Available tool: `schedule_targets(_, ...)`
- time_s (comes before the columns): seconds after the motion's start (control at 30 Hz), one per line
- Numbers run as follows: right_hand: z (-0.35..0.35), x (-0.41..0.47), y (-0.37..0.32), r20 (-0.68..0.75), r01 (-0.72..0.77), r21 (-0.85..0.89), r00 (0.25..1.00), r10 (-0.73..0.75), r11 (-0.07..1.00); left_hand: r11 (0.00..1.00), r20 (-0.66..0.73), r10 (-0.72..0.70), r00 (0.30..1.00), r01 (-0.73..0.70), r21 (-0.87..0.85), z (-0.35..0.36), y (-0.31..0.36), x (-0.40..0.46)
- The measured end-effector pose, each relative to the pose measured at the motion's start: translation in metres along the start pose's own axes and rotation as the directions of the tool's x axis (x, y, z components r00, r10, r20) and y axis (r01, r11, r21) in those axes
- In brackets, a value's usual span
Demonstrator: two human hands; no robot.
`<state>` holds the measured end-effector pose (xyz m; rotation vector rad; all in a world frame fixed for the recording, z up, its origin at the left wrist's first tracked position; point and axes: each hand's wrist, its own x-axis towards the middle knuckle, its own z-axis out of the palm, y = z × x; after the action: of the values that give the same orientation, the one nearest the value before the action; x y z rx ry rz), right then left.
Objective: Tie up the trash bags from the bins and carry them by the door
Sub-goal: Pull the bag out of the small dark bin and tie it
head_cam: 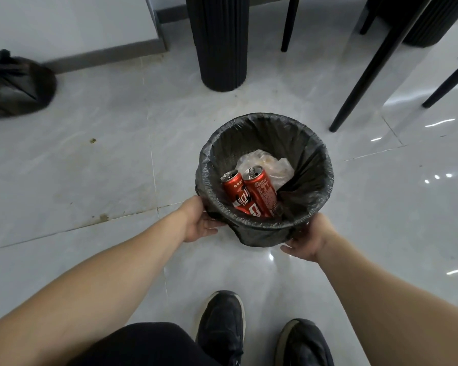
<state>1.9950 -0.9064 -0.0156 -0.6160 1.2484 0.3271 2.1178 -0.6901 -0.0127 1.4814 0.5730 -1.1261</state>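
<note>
Head view shows the left hand [199, 221] with its fingers curled in under the overhanging skirt of the trash bag [312, 180], gripping the liner at the near left of the bin. The right hand [307, 241] does the same at the near right, fingers tucked beneath the folded plastic, thumb outside. The bag is not yet lifted: it lines the small round bin [265, 237] on the tiled floor [117, 159], just ahead of the person's shoes [221, 323]. Inside lie two red cans [249, 192] and a crumpled clear wrapper [269, 165]. A tied black bag [16, 87] sits well apart by the wall. Judged from here, peeling the rim up unevenly could tip the light bin, and thin plastic may tear on a can edge.
</note>
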Motion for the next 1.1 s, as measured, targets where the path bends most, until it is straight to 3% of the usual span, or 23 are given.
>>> schedule_targets(0.27, 0.003, 0.003, 0.009, -0.042, 0.037, -0.091, 0.998, -0.041, 0.995, 0.997, 0.069, -0.059, 0.996, 0.056, 0.052, -0.011, -0.002, -0.007)
schedule_targets(0.57, 0.007, 0.002, 0.014, 0.046, -0.132, 0.005, 0.99, 0.132, 0.991, 0.98, 0.152, -0.196, 0.969, 0.187, 0.07, -0.014, 0.003, -0.022)
schedule_targets(1.1, -0.006, -0.016, 0.003, 0.02, -0.049, 0.015, 0.999, 0.048, 0.999, 0.947, 0.223, -0.295, 0.929, 0.252, 0.201, -0.01, 0.023, -0.05)
